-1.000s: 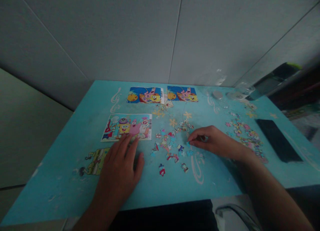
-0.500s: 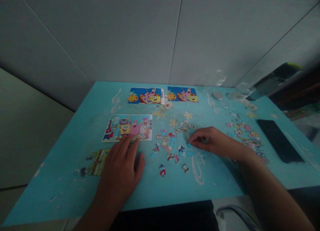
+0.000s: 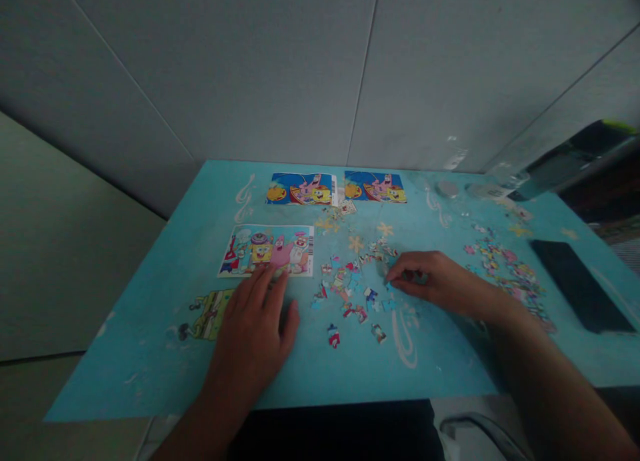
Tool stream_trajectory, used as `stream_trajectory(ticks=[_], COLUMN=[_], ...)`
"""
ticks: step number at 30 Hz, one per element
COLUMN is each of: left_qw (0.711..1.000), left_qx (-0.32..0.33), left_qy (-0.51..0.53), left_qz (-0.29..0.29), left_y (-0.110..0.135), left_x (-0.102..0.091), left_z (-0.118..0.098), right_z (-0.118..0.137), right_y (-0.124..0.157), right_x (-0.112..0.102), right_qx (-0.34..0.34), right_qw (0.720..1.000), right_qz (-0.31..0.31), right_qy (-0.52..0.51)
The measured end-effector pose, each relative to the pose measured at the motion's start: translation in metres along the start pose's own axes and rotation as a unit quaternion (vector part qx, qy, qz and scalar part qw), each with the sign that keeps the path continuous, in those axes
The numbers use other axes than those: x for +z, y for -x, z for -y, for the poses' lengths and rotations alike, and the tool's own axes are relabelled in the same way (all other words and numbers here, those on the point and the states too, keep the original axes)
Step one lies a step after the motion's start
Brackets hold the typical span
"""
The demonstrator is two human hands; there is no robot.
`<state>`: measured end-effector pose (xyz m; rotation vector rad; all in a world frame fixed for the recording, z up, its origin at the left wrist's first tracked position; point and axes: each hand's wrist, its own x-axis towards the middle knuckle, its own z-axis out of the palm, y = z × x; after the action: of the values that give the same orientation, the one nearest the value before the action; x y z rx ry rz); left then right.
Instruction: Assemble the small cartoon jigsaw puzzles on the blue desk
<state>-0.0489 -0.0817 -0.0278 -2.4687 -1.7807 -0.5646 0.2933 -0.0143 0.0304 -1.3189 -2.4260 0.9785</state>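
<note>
My left hand [image 3: 255, 328] lies flat on the turquoise table [image 3: 165, 261], fingers spread, its fingertips touching the lower edge of a cartoon picture card [image 3: 269, 250]. My right hand [image 3: 430, 281] rests on the table with fingers curled, pinching a small puzzle piece at the right edge of a scatter of loose puzzle pieces [image 3: 350, 291]. Two separate pieces [image 3: 334, 336] lie nearer the front edge.
Two blue cartoon cards [image 3: 303, 188] lie at the back of the table. A second pile of puzzle pieces [image 3: 505, 268] spreads on the right, beside a black phone [image 3: 580, 284]. A dark bottle [image 3: 575, 158] lies at the far right. Grey walls stand behind.
The view has shifted a little to the left, so everything sits further right in the frame. Both hands stay where they were on the table.
</note>
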Motion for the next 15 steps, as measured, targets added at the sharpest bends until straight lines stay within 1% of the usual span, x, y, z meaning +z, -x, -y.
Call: stream_trajectory(ticks=[7,15], left_qw=[1.000,1.000], left_qx=[-0.002,-0.002], left_qy=[0.010,0.025], left_qz=[-0.005,-0.009], left_y=[-0.0008,-0.0003], left_x=[-0.0013,-0.0003], left_z=[-0.0010,0.0005], right_z=[0.0029,0.0032], right_y=[-0.0002,-0.0024], right_x=[0.0015,0.0039], right_qx=[0.017,-0.014], right_qw=[1.000,0.999], right_qz=[-0.012,-0.028], right_qy=[0.017,0.038])
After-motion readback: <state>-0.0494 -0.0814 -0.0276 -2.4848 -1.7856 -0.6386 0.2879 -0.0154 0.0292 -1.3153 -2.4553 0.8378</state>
